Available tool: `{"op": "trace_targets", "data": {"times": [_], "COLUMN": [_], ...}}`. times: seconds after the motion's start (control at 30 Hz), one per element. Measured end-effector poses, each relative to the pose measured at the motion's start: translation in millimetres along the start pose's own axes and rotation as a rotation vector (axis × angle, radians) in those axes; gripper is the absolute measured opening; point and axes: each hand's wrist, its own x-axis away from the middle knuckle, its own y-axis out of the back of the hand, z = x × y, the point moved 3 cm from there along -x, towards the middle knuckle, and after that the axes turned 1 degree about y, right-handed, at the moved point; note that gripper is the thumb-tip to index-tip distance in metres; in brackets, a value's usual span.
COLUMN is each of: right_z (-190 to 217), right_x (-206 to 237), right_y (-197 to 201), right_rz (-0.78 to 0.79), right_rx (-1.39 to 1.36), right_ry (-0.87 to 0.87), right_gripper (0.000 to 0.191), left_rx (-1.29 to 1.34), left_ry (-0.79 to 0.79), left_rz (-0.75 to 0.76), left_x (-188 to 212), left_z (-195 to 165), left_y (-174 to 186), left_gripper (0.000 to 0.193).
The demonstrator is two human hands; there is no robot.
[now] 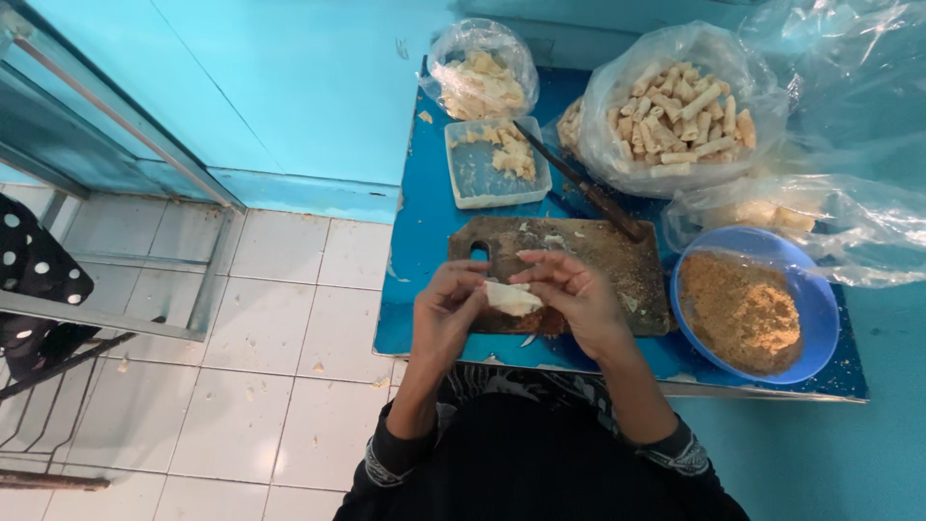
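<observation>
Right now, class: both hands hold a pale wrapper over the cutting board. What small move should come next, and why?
Probably fold or roll it shut: the left hand and right hand pinch the pale wrapper from both sides above the cutting board, and it looks unrolled next to the finished rolls in the bag.

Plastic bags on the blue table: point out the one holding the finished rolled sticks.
The big clear bag at the back right, behind the cutting board, is heaped with pale rolled sticks. The smaller bag to its left holds loose flat pieces instead.
</observation>
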Motion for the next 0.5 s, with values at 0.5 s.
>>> {"op": "trace_targets", "data": {"times": [0.5], "right_z": [11.9], "right_x": [20.8], "right_y": [29.7], "right_rz": [-0.046], "right_rx": [0.476], "right_ry": [0.021], "right_gripper": [0.027], "left_rx": [0.076], "left_ry": [0.299], "left_rz": [-0.134], "left_x": [-5.1], "left_z": [17.0], "left_y": [10.0], "left_gripper": [0.014]}}
